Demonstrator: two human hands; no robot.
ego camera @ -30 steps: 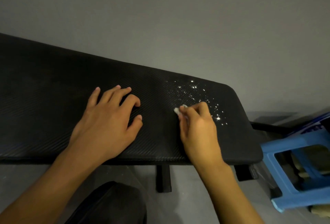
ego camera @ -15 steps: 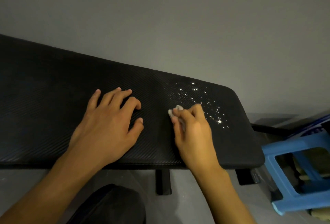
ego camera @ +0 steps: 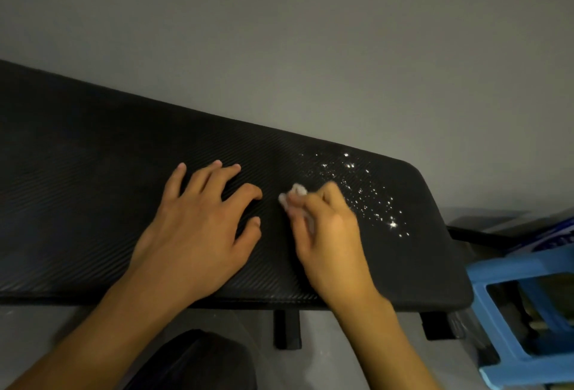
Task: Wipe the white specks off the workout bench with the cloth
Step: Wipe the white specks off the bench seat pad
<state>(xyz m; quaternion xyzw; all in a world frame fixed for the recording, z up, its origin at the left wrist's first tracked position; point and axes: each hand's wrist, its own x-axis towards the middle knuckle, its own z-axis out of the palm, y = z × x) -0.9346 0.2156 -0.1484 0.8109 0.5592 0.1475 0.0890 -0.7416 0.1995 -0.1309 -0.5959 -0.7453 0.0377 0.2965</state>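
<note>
Right grip (ego camera: pixel 329 234): clenched on cloth (ego camera: pixel 294 195), a small white wad pinched at the fingertips and pressed on table (ego camera: pixel 93 203); hand was blurred, finger detail unclear.
Left grip (ego camera: pixel 198 228): released, fingers spread, palm down on table just beside right grip, holding nothing.
Specks (ego camera: pixel 366 194): scattered over table's right end, in a band that ran from far-left to near-right; brightest cluster sat near the right edge.
Key relation: specks lay right of and beyond cloth. Nearest ones were just beside right grip's knuckles, farthest ones close to table's end. Cloth sat at the patch's left edge.
Long axis: table ran left to right, tilted in view, far side along wall (ego camera: pixel 310 32).
Nearer hand: right grip, clearly; left grip was on the clean side, well apart from specks.
Step (judged): mid-wipe, most specks not yet cleared.
Next move (judged): sweep cloth rightward along the band toward table's end.
Risk (judged): small wad could skip specks or push them off the edge toward stool (ego camera: pixel 528 312).
Other: dark shape (ego camera: pixel 192 361) at bottom, could not tell what.
</note>
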